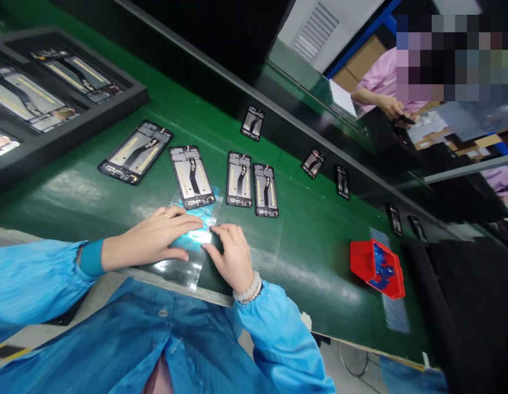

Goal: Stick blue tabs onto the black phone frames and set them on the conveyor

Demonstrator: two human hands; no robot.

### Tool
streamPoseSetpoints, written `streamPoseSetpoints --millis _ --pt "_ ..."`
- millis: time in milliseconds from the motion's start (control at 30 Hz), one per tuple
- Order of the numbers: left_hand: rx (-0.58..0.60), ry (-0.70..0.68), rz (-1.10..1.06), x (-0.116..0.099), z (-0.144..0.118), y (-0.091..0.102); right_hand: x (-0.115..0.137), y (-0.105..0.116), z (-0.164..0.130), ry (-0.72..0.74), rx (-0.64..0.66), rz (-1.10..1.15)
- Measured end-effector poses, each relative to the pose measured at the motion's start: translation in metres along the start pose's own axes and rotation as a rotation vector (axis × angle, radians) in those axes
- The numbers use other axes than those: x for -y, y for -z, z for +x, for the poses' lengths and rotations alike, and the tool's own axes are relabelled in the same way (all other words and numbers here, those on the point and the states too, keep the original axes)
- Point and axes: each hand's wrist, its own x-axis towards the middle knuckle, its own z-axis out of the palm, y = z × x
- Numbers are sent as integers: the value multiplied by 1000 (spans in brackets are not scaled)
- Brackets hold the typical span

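My left hand lies flat with fingers stretched out over a shiny clear-and-blue plastic film on the green bench. At the film's right edge is my right hand, its thumb and forefinger apart; whether they press on the edge I cannot tell. Just beyond the film, a phone frame with a black ribbon cable overlaps its far end. Two similar phone frames stand side by side to the right, one nearer and another. A further phone frame lies tilted at the left.
A black foam tray at the left holds several phone frames. More phone frames lie along the back of the bench. A red bin with blue pieces sits at the right on a clear strip. A co-worker's hands show across the bench.
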Motion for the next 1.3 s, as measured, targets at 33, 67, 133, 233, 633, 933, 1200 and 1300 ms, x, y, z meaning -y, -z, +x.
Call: streamPoseSetpoints --millis 33,67,133,233,633,933,1200,1300 --pt "0 2 12 1 -1 -1 -1 0 1 -14 -5 -1" --pt "5 1 30 1 -1 -1 -1 0 3 -22 -4 -2" --pt "25 -2 60 1 3 0 -2 0 7 -31 -1 1" --pt "19 17 72 -1 11 4 -2 1 11 -36 -15 23" --pt "-40 62 44 -3 23 13 12 5 16 47 -165 9" --pt "33 68 -23 -4 24 22 17 10 3 26 -177 201" --pt "-22 286 -738 -44 43 26 10 35 1 -213 -181 513" --pt "-48 425 -907 -56 53 17 15 28 -1 -236 -374 448"
